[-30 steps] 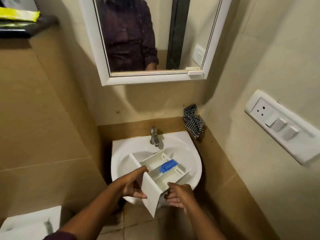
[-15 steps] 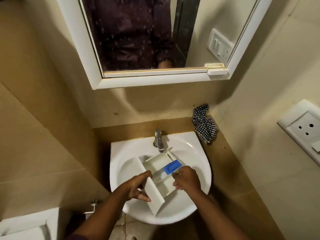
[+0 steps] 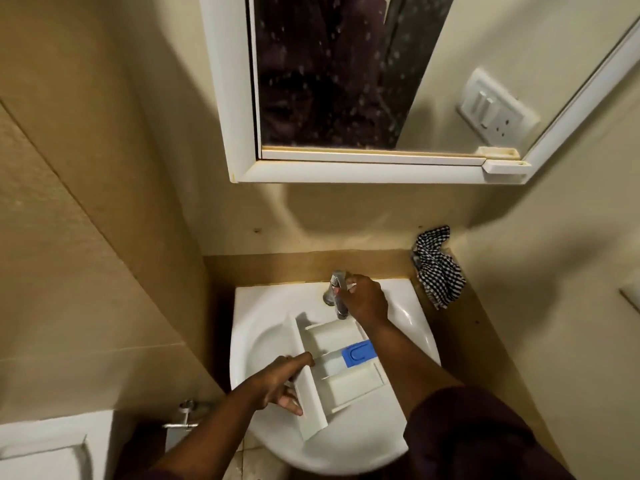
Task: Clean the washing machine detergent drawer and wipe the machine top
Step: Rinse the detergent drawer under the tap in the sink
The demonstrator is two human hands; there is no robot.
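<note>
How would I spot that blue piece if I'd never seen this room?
Find the white sink under the mirror. In its basin lies a white detergent drawer. The blue flap sits over its middle compartment, the drawer's only coloured part.

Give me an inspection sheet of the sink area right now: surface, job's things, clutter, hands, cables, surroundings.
Surface: white sink, no water seen running.
Job's things: drawer lies in the sink, compartments up, blue insert in place.
Clutter: checked cloth in the corner to the right of the sink.
Hands: left hand grips the drawer's front panel; right hand grips the tap.
Cables: nothing seen.
Surroundings: mirror above, switch plate reflected in it; tiled walls; metal valve low on the left.
</note>
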